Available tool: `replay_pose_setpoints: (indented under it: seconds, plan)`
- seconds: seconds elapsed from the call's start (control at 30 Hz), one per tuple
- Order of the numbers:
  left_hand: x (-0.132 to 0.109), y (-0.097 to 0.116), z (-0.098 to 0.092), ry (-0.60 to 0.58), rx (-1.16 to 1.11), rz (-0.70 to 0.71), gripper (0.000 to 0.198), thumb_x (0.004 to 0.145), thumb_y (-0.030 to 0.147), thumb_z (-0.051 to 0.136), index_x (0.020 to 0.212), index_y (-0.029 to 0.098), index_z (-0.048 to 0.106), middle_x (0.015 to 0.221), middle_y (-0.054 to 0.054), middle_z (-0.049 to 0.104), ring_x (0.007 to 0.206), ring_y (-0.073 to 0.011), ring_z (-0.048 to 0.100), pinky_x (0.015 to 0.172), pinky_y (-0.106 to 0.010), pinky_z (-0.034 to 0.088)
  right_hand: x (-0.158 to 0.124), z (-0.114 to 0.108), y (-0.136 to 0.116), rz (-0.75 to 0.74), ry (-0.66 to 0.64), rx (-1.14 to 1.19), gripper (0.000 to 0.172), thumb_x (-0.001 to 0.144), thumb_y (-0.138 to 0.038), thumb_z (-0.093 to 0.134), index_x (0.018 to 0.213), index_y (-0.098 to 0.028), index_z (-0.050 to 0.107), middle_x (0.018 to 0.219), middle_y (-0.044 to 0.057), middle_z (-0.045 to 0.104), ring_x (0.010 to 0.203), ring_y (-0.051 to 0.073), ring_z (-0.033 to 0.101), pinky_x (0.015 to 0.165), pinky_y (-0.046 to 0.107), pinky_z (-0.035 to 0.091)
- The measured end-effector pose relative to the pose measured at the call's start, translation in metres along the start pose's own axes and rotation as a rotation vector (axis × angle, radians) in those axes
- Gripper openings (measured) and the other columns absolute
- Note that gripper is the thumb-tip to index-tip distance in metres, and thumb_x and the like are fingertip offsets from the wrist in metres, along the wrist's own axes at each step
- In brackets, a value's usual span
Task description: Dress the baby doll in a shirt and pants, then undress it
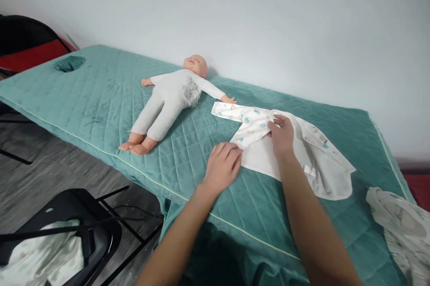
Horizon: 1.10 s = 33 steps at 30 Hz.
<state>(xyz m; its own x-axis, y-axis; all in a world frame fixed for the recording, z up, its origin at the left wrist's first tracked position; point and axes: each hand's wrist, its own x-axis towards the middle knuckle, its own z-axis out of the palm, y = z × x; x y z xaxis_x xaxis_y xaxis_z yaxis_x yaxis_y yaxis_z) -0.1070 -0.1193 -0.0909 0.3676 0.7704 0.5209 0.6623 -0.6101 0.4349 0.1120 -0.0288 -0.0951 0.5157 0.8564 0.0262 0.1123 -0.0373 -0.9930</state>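
Observation:
A small white baby shirt (257, 120) with a coloured print lies spread on the green quilted bed cover (188, 174). One front panel and its sleeve show the print, while the plain inside shows over the lower middle. My right hand (282, 134) pinches the front panel's edge near the neck. At the lower left corner of the shirt, my left hand (223, 165) has its fingers curled on the hem. A baby doll (171, 88) with a white cloth body lies on its back to the left. One of its hands is close to the shirt's sleeve.
Crumpled white printed cloth (399, 218) lies at the bed's right end. A black folding chair (77, 205) holding pale cloth (50, 250) stands at lower left. Another black and red chair (27, 39) is beyond the bed's far end. A wall (268, 21) runs behind the bed.

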Motion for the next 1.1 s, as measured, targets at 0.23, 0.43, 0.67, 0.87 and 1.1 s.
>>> replay_pose_setpoints:
  seconds: [0.23,0.43,0.67,0.87,1.1]
  plan:
    - [-0.012,0.008,0.001,-0.114,0.023,-0.138,0.047,0.086,0.010,0.051,0.132,0.023,0.055,0.135,-0.010,0.060,0.129,-0.0274,0.050,0.103,-0.045,0.041,0.000,-0.003,-0.004,0.033,-0.005,-0.063,0.048,0.065,-0.034,0.066,0.111,-0.022,0.057,0.103,0.002,0.064,0.064,0.010,0.057,0.050,0.022,0.045]
    - [-0.011,0.003,0.003,-0.096,-0.044,-0.206,0.053,0.081,0.005,0.049,0.132,0.023,0.054,0.134,-0.009,0.061,0.127,-0.0256,0.051,0.104,-0.043,0.041,-0.005,-0.001,-0.009,0.019,-0.122,-0.133,0.047,0.067,-0.029,0.060,0.113,-0.021,0.058,0.104,0.002,0.069,0.057,0.009,0.057,0.051,0.023,0.049]
    - [-0.017,-0.004,0.007,0.001,-0.048,-0.235,0.034,0.094,0.011,0.045,0.121,0.022,0.061,0.123,-0.009,0.066,0.114,-0.0239,0.057,0.095,-0.040,0.045,-0.002,-0.002,-0.004,-0.012,-0.096,-0.119,0.047,0.067,-0.029,0.059,0.113,-0.021,0.059,0.112,0.005,0.068,0.069,0.013,0.062,0.051,0.023,0.050]
    - [-0.016,0.002,0.005,0.070,-0.020,-0.111,0.023,0.099,0.021,0.047,0.114,0.021,0.064,0.108,-0.008,0.070,0.101,-0.0215,0.060,0.087,-0.037,0.047,0.004,-0.005,0.000,-0.035,-0.022,-0.118,0.046,0.069,-0.033,0.063,0.113,-0.020,0.062,0.108,0.006,0.067,0.072,0.015,0.061,0.056,0.027,0.050]
    - [-0.009,0.031,0.011,-0.077,0.073,0.108,0.021,0.100,0.023,0.045,0.111,0.019,0.063,0.103,-0.006,0.071,0.095,-0.0200,0.062,0.078,-0.037,0.045,0.018,-0.016,0.010,-0.100,0.086,-0.104,0.043,0.065,-0.033,0.067,0.105,-0.019,0.064,0.092,0.003,0.067,0.074,0.016,0.060,0.072,0.033,0.049]
